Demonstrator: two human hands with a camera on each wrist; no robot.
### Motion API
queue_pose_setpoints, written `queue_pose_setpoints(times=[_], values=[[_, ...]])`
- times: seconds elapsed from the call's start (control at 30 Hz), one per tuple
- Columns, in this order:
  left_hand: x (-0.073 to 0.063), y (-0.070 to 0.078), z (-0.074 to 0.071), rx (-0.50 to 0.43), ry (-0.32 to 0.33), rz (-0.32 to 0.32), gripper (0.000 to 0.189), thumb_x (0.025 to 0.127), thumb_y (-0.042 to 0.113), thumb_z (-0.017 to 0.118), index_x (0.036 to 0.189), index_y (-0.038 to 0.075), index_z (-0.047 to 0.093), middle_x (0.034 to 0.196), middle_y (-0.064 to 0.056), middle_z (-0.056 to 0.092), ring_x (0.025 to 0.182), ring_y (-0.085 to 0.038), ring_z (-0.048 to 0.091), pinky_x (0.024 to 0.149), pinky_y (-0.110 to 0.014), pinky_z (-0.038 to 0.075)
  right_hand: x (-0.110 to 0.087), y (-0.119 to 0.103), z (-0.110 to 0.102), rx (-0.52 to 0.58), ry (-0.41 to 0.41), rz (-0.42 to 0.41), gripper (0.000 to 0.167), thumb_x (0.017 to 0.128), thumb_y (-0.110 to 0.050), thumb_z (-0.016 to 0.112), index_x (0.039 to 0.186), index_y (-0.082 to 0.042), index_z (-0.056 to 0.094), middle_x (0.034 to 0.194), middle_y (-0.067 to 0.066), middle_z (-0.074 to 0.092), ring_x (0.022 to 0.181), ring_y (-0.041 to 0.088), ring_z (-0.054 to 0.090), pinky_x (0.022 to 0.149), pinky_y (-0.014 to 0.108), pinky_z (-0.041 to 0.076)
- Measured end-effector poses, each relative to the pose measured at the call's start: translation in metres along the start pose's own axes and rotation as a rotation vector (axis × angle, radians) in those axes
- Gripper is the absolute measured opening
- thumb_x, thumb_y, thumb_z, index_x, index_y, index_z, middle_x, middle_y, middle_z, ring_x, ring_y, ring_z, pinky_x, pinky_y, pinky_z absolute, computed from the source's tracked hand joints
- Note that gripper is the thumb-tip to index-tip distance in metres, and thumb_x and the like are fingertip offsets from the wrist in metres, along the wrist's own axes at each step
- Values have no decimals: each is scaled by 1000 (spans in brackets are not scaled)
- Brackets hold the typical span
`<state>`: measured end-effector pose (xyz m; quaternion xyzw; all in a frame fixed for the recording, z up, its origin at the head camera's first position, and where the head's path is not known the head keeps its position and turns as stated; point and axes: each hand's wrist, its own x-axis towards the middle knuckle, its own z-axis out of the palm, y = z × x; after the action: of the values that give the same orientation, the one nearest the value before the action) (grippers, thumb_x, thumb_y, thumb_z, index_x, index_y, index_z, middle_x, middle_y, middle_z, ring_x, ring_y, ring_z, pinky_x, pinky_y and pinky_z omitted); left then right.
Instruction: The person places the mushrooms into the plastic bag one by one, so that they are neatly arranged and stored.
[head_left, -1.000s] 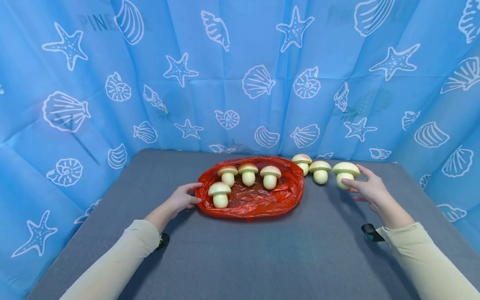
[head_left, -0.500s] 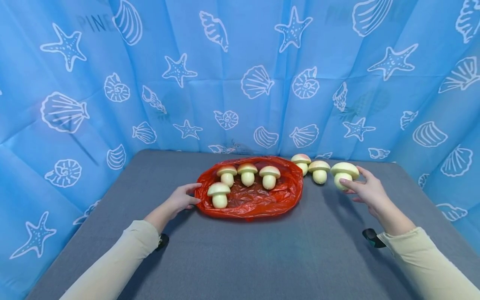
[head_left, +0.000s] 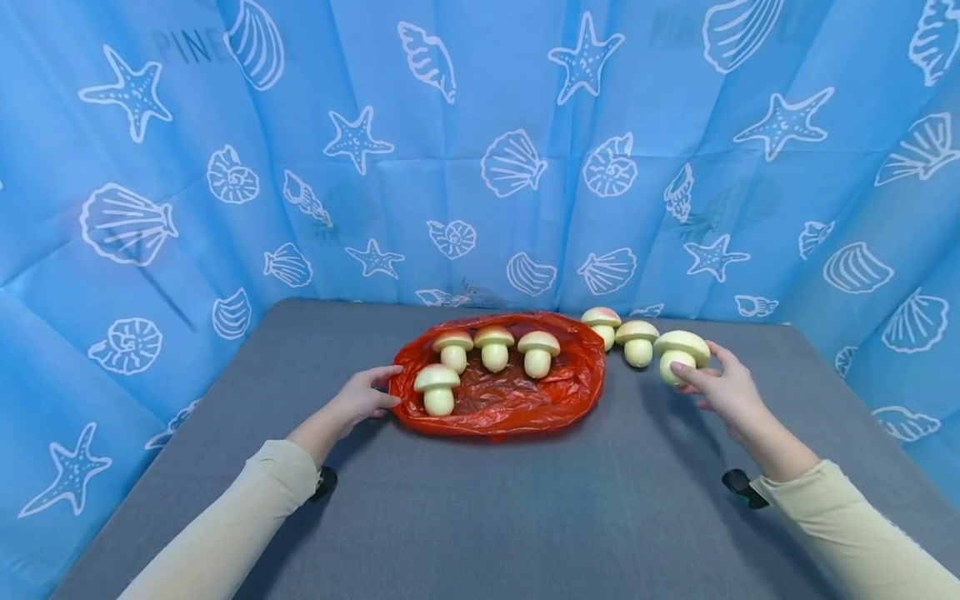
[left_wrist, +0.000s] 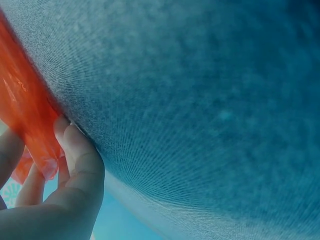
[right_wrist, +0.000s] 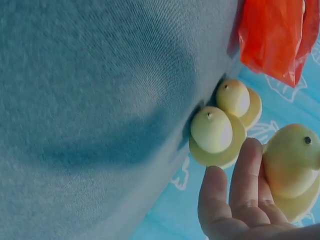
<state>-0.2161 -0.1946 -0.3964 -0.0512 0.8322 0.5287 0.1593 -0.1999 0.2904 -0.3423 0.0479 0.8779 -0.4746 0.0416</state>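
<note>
Mushroom (head_left: 680, 346): I see it held above the grey surface (head_left: 525, 517), pinched between thumb and fingers of the right grip (head_left: 726, 392). To its left, two standing mushrooms (head_left: 638, 344), then a red bag (head_left: 498, 427) holding four mushrooms (head_left: 495, 350). I note the left grip (head_left: 363, 397) pinching the bag's left edge. Blue curtain (head_left: 450, 108) behind.

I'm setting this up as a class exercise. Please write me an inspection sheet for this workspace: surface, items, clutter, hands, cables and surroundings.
Surface: grey table, fabric-like texture.
Job's things: open red bag with four mushrooms inside; two mushrooms on the table to its right; one held mushroom.
Clutter: nothing seen.
Hands: left hand pinches the bag's left edge; right hand holds its mushroom above the table.
Cables: nothing seen.
Surroundings: blue curtain with white shell and starfish prints.
</note>
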Motion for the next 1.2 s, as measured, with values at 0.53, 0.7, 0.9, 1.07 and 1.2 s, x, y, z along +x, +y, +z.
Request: queue_pose_setpoints(times=[0.53, 0.7, 0.9, 1.07, 1.2], values=[[0, 0, 0, 3, -1, -7, 59, 93, 1, 58, 149, 7, 39, 149, -24, 35, 128, -38, 41, 92, -47, 47, -11, -4, 20, -4, -1, -19, 90, 98, -41, 52, 150, 11, -1, 123, 32, 59, 78, 3, 63, 74, 32, 51], [-1, 0, -1, -2, -9, -5, 60, 93, 1, 58, 149, 7, 38, 150, -24, 34, 129, -38, 40, 92, -47, 46, -13, -8, 27, -8, -1, -27, 89, 98, -40, 53, 150, 11, 2, 120, 32, 60, 78, 4, 64, 75, 35, 51], [-1, 0, -1, -1, -12, -1, 60, 93, 1, 58, 149, 7, 38, 150, -24, 34, 129, -38, 40, 91, -46, 47, -15, -12, 31, 14, -25, -35, 88, 98, -39, 53, 150, 11, 3, 124, 33, 57, 79, 4, 64, 76, 36, 52], [-2, 1, -1, -3, -13, 4, 60, 93, 1, 58, 149, 7, 37, 150, -24, 34, 128, -38, 41, 91, -46, 47, -17, -15, 33, 37, -42, -51, 86, 99, -37, 54, 149, 11, 4, 122, 32, 58, 80, 5, 65, 74, 33, 52], [-3, 1, -1, -8, -22, 21, 60, 93, 1, 59, 149, 6, 37, 150, -25, 34, 128, -38, 42, 90, -46, 47, -18, -16, 35, 66, -53, -63, 83, 100, -34, 53, 149, 12, 4, 121, 32, 59, 79, 4, 64, 71, 30, 53]])
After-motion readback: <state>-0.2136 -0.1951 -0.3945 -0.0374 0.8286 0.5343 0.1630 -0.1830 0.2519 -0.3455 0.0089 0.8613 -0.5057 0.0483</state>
